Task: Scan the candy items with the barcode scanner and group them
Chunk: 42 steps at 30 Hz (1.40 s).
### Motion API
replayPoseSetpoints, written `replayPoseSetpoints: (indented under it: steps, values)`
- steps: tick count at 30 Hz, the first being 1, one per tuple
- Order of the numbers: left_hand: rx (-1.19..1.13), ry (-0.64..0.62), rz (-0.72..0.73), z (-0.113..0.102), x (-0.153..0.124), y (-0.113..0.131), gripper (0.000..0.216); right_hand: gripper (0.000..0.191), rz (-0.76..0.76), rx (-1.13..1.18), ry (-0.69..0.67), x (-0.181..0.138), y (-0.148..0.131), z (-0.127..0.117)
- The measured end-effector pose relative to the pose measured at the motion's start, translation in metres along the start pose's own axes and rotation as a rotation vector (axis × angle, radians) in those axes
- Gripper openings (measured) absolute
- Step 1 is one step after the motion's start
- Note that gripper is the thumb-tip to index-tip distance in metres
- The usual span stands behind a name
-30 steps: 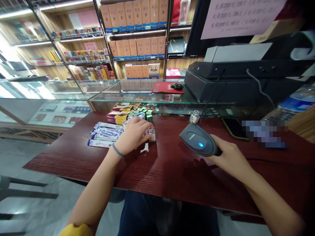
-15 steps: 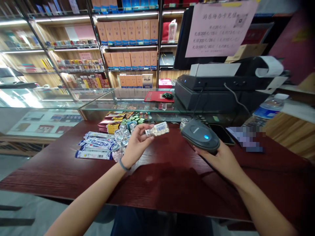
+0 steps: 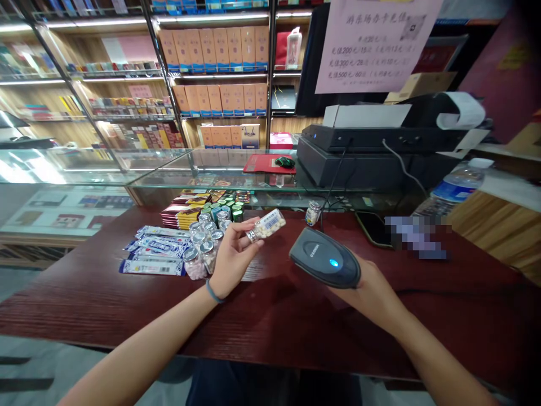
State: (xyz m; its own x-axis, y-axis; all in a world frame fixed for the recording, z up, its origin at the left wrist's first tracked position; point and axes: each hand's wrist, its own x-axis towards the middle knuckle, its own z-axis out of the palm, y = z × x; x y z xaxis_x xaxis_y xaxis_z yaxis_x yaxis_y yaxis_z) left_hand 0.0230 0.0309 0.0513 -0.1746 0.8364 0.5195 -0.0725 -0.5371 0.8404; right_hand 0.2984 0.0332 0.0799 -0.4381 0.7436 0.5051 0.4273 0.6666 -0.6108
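My left hand (image 3: 234, 256) pinches a small clear bottle of pale tablets (image 3: 267, 224) by its metal cap, holding it on its side above the dark red counter (image 3: 274, 316), barcode label facing up. My right hand (image 3: 367, 287) grips a dark grey barcode scanner (image 3: 325, 264) with a blue light lit, its head pointing left toward the bottle, a short gap between them. Just left of my left hand stands a cluster of several similar capped bottles (image 3: 203, 242).
Blue-and-white wrapped packs (image 3: 154, 248) lie at the counter's left, with stacked flat boxes (image 3: 186, 207) behind. One lone bottle (image 3: 313, 213), a black phone (image 3: 374, 228), a water bottle (image 3: 454, 189) and a receipt printer (image 3: 380, 146) sit to the right. A glass showcase (image 3: 177, 169) runs behind.
My left hand picked one bottle out of the cluster, lifted it and turned it sideways. The scanner in my right hand rose, then dropped and swung left toward the bottle.
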Motion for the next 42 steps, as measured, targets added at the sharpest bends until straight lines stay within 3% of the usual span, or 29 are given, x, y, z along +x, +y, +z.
replayPoseSetpoints:
  steps: [10, 19, 25, 29, 34, 38, 42]
  values:
    - [0.038, 0.01, 0.016, -0.003, 0.001, -0.004, 0.034, 0.027, 0.026, -0.02, 0.085, 0.0, -0.008, -0.002]
    - [0.039, 0.003, 0.009, -0.001, 0.001, -0.001, 0.032, 0.04, 0.208, 0.012, 0.135, 0.001, -0.003, -0.003]
    - [0.147, -0.051, -0.089, -0.004, 0.003, -0.001, 0.034, 0.035, 0.274, 0.045, 0.431, 0.011, 0.013, -0.011]
    - [0.366, -0.135, -0.12, -0.002, 0.006, -0.01, 0.04, 0.03, 0.373, 0.074, 0.51, 0.017, 0.02, -0.024]
    - [0.638, -0.286, -0.037, 0.031, 0.021, -0.027, 0.04, 0.03, 0.327, 0.065, 0.544, 0.018, 0.027, -0.027]
    - [0.784, -0.272, -0.079, 0.072, 0.042, -0.041, 0.05, 0.037, 0.265, 0.067, 0.545, 0.019, 0.036, -0.027]
    - [0.786, -0.256, -0.055, 0.102, 0.059, -0.059, 0.045, 0.041, 0.256, 0.073, 0.569, 0.018, 0.042, -0.03]
